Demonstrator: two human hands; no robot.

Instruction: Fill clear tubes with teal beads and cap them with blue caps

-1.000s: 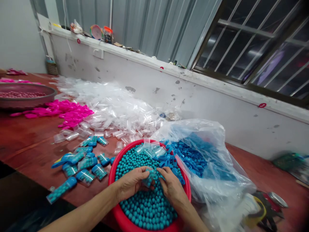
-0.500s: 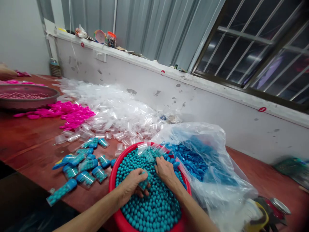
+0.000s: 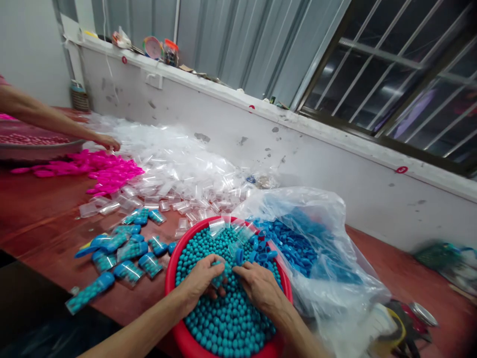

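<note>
My left hand (image 3: 203, 278) is closed around a small clear plastic container (image 3: 218, 276) with teal beads inside, above the red basin (image 3: 172, 271). The basin is full of round teal beads (image 3: 223, 323). My right hand (image 3: 259, 286) is over the same beads, its fingertips pinched together near the left hand. Whatever they grip is hidden. Just beyond those fingertips is a blue cap (image 3: 239, 256); I cannot tell whether they touch it. More blue caps (image 3: 264, 256) and some clear containers (image 3: 216, 227) lie at the basin's far side.
Filled, blue-capped containers (image 3: 128, 272) lie left of the basin. Behind are a heap of clear containers (image 3: 179, 164) and pink pieces (image 3: 115, 171). A clear bag (image 3: 328, 209) of blue caps is at right. Another person's hand (image 3: 108, 142) reaches over from the left.
My right hand has drawn back toward me, uncovering the blue cap beyond its fingertips. My left hand still holds the container. The other person's arm has reached in toward the clear containers.
</note>
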